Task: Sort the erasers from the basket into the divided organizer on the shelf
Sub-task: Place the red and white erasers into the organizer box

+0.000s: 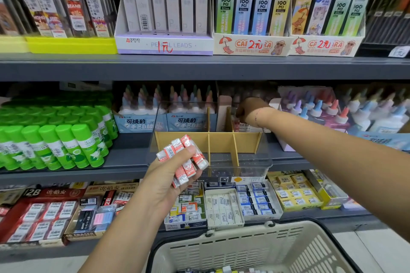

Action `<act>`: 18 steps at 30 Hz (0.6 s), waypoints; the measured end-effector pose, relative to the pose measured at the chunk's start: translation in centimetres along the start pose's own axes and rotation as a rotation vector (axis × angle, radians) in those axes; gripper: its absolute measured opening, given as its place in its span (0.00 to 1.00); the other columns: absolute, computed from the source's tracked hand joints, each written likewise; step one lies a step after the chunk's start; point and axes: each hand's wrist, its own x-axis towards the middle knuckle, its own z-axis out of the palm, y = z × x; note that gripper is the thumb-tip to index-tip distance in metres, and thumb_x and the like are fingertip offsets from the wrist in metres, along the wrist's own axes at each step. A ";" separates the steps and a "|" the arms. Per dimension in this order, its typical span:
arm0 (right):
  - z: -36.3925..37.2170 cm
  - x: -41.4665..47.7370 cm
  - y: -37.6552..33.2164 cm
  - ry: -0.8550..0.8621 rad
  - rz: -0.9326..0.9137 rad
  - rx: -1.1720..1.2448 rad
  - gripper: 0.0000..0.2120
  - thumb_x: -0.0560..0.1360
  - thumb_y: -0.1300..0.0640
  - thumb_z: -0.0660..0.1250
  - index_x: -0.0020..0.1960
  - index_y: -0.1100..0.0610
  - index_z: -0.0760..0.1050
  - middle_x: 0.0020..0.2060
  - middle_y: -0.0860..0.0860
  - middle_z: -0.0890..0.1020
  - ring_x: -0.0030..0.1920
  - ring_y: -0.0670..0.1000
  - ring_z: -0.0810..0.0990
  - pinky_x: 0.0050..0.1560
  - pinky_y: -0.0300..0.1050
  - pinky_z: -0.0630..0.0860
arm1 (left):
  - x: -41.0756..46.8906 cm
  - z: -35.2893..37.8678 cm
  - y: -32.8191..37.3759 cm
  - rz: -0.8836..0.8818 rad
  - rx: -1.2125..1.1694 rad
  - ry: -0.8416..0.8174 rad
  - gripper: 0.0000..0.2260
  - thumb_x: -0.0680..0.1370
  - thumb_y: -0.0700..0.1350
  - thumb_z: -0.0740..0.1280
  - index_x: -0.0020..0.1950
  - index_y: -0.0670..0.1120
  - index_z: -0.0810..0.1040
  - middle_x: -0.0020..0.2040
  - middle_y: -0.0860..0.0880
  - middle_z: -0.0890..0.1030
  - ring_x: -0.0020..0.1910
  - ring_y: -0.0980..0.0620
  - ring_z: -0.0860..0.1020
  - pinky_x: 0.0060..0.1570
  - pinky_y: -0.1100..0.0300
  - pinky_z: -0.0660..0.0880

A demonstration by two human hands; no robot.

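The fingers and thumb of the left hand (168,175) are curled around a bundle of red-and-white erasers (185,143). The thumb lies across the top of the bundle and the other fingers support it from below. The hand holds the bundle in the air, in front of the left side of the divided organizer (221,142) and a little lower than its wooden wall.

The right hand (246,109) is inside the back right compartment of the organizer, with its back toward the camera. Its fingers point down and are hidden, so I cannot tell if they grip something. Just under this hand, some packed erasers (245,127) lie in the same compartment.

The organizer is a clear box with wooden dividers. It stands on the middle shelf (88,175), to the right of the green glue sticks (55,139). The beige basket (221,241) is below, between the two forearms, and a few small items show at its bottom.
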 end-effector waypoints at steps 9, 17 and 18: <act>-3.4 -6.3 -2.5 0.070 -0.093 0.380 0.08 0.77 0.51 0.65 0.42 0.54 0.76 0.37 0.51 0.79 0.36 0.50 0.76 0.36 0.41 0.73 | -0.2 0.0 -0.3 -0.001 0.001 -0.015 0.23 0.62 0.41 0.75 0.55 0.40 0.78 0.47 0.39 0.84 0.43 0.44 0.84 0.37 0.57 0.82; -1.0 -14.8 -7.5 -0.221 -0.174 1.006 0.10 0.71 0.60 0.73 0.46 0.57 0.73 0.34 0.54 0.79 0.31 0.47 0.78 0.33 0.43 0.80 | -0.3 0.3 -0.6 0.028 0.026 0.006 0.20 0.61 0.42 0.75 0.52 0.41 0.79 0.42 0.43 0.85 0.37 0.49 0.84 0.36 0.58 0.81; -0.9 -14.8 -7.4 -0.223 -0.162 1.037 0.08 0.71 0.62 0.72 0.46 0.59 0.74 0.34 0.53 0.79 0.31 0.46 0.78 0.33 0.42 0.80 | -0.3 0.2 -0.6 0.024 0.029 0.011 0.19 0.62 0.42 0.75 0.52 0.41 0.79 0.41 0.43 0.85 0.36 0.50 0.84 0.35 0.58 0.81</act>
